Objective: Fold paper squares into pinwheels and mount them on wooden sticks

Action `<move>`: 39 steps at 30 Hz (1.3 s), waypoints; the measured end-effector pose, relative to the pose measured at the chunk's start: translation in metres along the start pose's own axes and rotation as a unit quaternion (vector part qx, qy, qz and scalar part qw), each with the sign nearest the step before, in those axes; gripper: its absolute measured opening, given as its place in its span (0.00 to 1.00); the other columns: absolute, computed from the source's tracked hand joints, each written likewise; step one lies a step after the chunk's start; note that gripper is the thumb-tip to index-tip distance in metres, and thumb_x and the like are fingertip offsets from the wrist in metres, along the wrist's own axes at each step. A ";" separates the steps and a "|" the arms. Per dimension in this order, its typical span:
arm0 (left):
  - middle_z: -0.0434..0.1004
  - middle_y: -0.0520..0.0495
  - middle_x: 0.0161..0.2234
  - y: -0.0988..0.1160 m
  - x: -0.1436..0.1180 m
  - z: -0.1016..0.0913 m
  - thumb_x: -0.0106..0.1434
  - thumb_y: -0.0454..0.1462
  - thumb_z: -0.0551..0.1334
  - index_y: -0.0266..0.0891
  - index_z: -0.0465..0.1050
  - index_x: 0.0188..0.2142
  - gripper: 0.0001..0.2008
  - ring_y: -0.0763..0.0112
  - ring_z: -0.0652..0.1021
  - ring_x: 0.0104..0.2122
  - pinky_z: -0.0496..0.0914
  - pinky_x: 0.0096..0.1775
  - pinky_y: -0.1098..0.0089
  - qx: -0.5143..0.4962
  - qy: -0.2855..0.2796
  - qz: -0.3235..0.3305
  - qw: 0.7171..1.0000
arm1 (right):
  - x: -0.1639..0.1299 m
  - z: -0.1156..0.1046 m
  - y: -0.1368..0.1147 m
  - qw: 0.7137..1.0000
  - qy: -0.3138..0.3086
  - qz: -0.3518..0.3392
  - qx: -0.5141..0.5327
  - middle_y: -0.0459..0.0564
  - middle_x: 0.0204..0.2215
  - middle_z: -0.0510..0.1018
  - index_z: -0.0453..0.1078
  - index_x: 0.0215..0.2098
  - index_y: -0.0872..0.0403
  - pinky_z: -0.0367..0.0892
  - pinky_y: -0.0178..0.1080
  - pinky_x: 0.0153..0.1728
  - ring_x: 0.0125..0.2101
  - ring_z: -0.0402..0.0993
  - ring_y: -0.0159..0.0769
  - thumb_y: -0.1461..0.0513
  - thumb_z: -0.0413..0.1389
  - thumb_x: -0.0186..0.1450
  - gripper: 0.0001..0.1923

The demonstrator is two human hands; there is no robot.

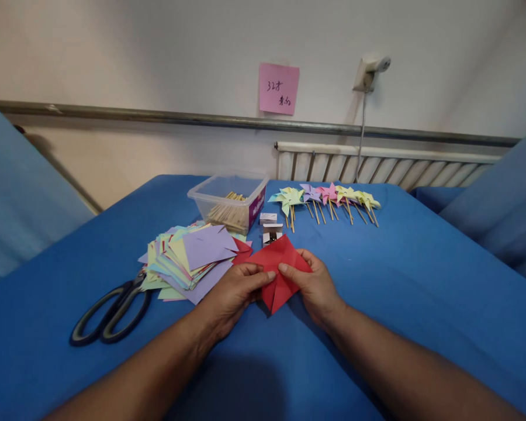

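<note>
A red paper square (277, 255), turned cornerwise and showing crease or cut lines toward its middle, is held between both hands above the blue cloth (359, 351). My left hand (241, 286) grips its left side, thumb on top near the centre. My right hand (313, 283) pinches the right side, its thumb also pressing near the middle. Fingers under the paper are partly hidden. Just beyond the paper stands a small open box (272, 229) with dark bits inside. Left of my left hand lies a loose pile of coloured paper squares (208, 245).
Black-handled scissors (123, 307) lie at the left, blades under the pile. Behind are a clear plastic tub (199, 196) of wooden sticks, a small closed box (268, 218) and several finished pinwheels (289, 200) in a row. A wall with a radiator (333, 155) borders the back.
</note>
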State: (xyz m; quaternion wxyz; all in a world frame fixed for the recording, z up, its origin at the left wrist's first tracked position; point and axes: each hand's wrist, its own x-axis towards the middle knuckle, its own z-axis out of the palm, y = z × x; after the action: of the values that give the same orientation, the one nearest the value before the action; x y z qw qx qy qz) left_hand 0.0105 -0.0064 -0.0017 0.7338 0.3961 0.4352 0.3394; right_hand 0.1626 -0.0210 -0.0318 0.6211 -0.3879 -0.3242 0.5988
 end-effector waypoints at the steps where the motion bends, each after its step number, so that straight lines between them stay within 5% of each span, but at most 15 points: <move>1: 0.80 0.43 0.29 0.000 0.000 0.000 0.50 0.39 0.72 0.33 0.77 0.29 0.11 0.70 0.77 0.28 0.69 0.35 0.70 0.000 0.004 -0.001 1.000 | 0.000 0.001 0.000 1.000 -0.001 0.002 0.001 0.43 0.28 0.77 0.70 0.35 0.55 0.68 0.36 0.32 0.26 0.71 0.30 0.59 0.68 0.50 0.17; 11: 0.79 0.45 0.26 -0.001 0.002 -0.001 0.49 0.38 0.71 0.32 0.78 0.29 0.10 0.68 0.77 0.26 0.69 0.33 0.69 0.006 0.032 0.026 0.999 | 0.001 0.003 0.000 0.999 -0.016 -0.015 -0.035 0.45 0.29 0.76 0.69 0.35 0.55 0.67 0.35 0.33 0.28 0.71 0.30 0.59 0.66 0.53 0.15; 19: 0.81 0.43 0.33 0.013 0.004 -0.011 0.50 0.32 0.69 0.32 0.79 0.35 0.11 0.66 0.79 0.32 0.74 0.38 0.68 -0.118 0.098 0.058 0.986 | -0.011 0.002 -0.002 0.975 -0.090 -0.143 -0.147 0.47 0.44 0.73 0.54 0.62 0.43 0.66 0.36 0.36 0.32 0.70 0.28 0.66 0.57 0.60 0.34; 23: 0.82 0.44 0.35 0.014 0.004 -0.011 0.50 0.30 0.69 0.33 0.79 0.35 0.11 0.67 0.79 0.33 0.74 0.38 0.69 -0.138 0.107 0.060 0.983 | -0.014 0.001 0.001 0.928 -0.152 -0.204 -0.272 0.47 0.45 0.74 0.66 0.55 0.45 0.66 0.38 0.41 0.37 0.71 0.31 0.70 0.55 0.59 0.28; 26: 0.81 0.46 0.29 0.012 0.003 -0.009 0.50 0.32 0.69 0.33 0.79 0.30 0.05 0.70 0.77 0.29 0.73 0.34 0.72 -0.113 0.095 0.071 0.986 | -0.013 0.000 0.000 0.915 -0.135 -0.219 -0.310 0.47 0.37 0.76 0.73 0.45 0.49 0.66 0.38 0.40 0.37 0.71 0.33 0.69 0.57 0.58 0.17; 30: 0.77 0.47 0.22 0.008 0.001 -0.009 0.51 0.36 0.69 0.32 0.78 0.24 0.07 0.72 0.74 0.24 0.70 0.29 0.73 -0.057 0.074 0.059 0.994 | -0.010 0.001 -0.001 0.937 -0.086 -0.178 -0.289 0.46 0.29 0.75 0.73 0.31 0.53 0.65 0.37 0.34 0.30 0.70 0.32 0.64 0.59 0.59 0.02; 35: 0.77 0.47 0.23 0.004 0.002 -0.007 0.49 0.37 0.71 0.32 0.78 0.27 0.09 0.73 0.74 0.23 0.67 0.27 0.74 -0.025 0.079 0.063 0.995 | -0.005 0.002 0.002 0.965 -0.049 -0.108 -0.234 0.42 0.21 0.70 0.70 0.26 0.54 0.59 0.34 0.26 0.23 0.63 0.28 0.58 0.60 0.58 0.08; 39: 0.80 0.45 0.30 0.002 0.003 -0.005 0.49 0.37 0.72 0.33 0.79 0.33 0.12 0.69 0.77 0.30 0.70 0.35 0.70 -0.028 0.071 0.058 0.995 | -0.002 0.002 0.004 0.972 -0.027 -0.083 -0.220 0.40 0.18 0.65 0.66 0.23 0.54 0.55 0.33 0.23 0.20 0.58 0.26 0.57 0.60 0.57 0.11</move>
State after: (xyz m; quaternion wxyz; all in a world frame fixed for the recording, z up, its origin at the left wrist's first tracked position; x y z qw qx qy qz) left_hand 0.0066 -0.0015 -0.0021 0.6914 0.3746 0.4524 0.4207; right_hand 0.1591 -0.0230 -0.0341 0.5587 -0.4709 -0.4957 0.4694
